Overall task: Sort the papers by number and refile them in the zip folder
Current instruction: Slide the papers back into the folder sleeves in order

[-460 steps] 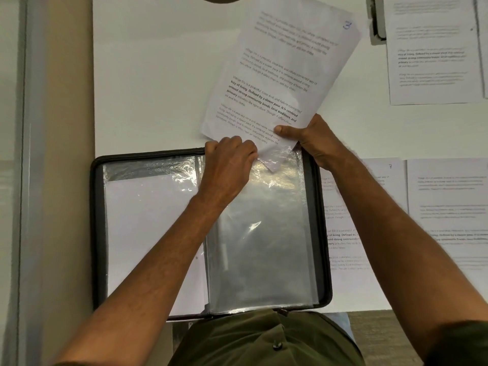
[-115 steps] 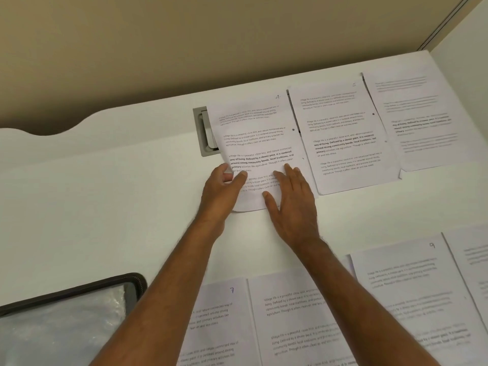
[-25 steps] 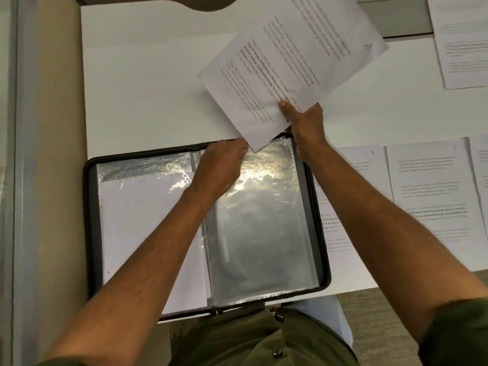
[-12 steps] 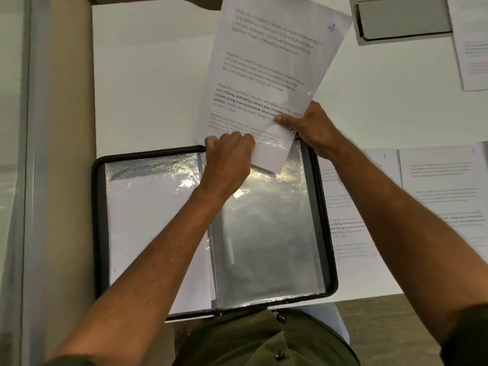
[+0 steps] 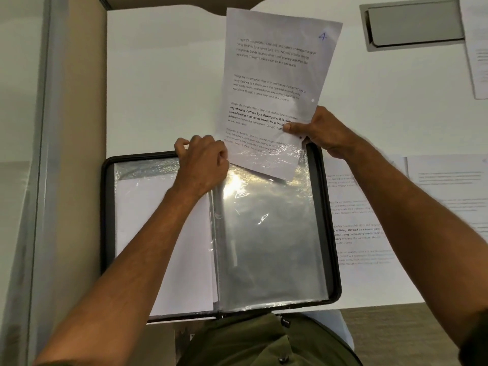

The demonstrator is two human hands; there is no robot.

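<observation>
Several loose papers (image 5: 364,220) (folder's (image 5: 105,233) right)

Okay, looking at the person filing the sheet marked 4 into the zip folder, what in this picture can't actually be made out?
All in the head view:
- Left hand at the clear plastic sleeve: its fingertips curl out of sight, so the exact grip is unclear.
- White printed sheet marked 4: its lower left corner is hidden by that hand.
- Printed sheets on the white desk: numbers too faint to read, partly covered by the right forearm.
- Black zip folder: its zip is not visible.
</observation>
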